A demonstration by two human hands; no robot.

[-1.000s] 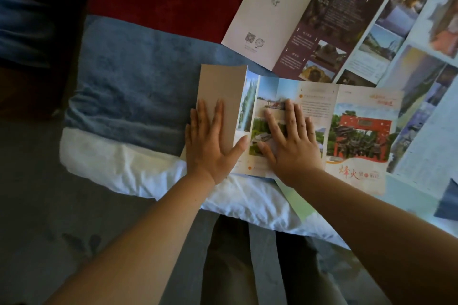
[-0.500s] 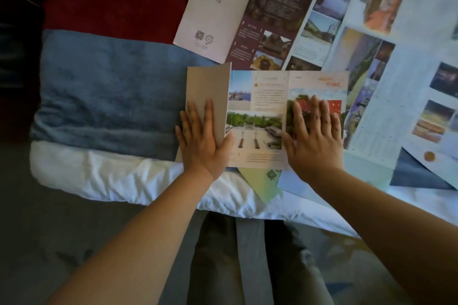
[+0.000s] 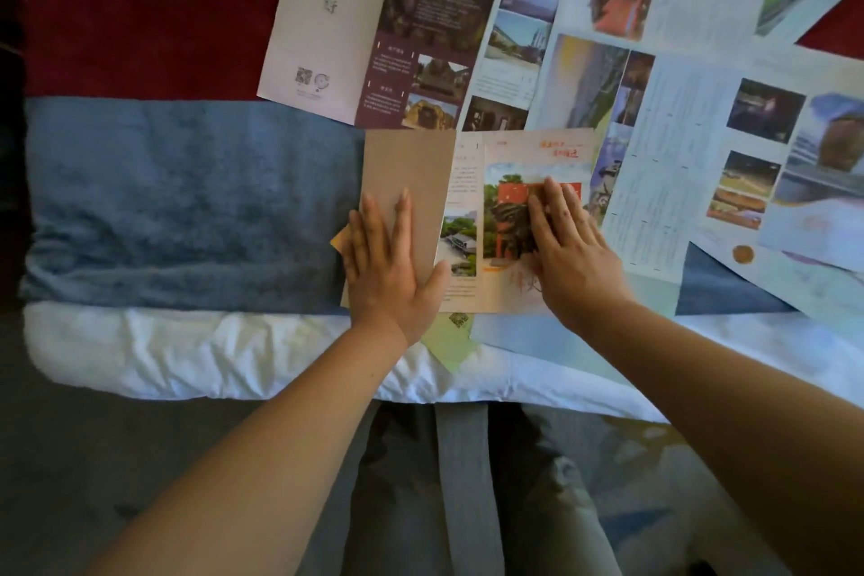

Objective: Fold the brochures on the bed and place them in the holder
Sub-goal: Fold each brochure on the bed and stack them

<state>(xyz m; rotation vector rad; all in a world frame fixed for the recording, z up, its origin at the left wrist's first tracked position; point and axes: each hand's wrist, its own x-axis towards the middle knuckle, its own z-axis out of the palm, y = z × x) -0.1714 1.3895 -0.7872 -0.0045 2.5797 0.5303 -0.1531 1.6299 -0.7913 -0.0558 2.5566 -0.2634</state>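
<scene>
You are working at the front edge of the bed [image 3: 177,201]. Your left hand [image 3: 390,269] is lying flat, fingers straight, pinning the brochure [image 3: 465,182] by its brown flap, likely steadying it while your right hand [image 3: 568,248], fingers straight and together, is pressing the cover panel down.

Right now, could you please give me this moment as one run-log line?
step: folding brochure | left hand: flat on brown flap | right hand: flat on red-gate cover | holder: not in view
</scene>
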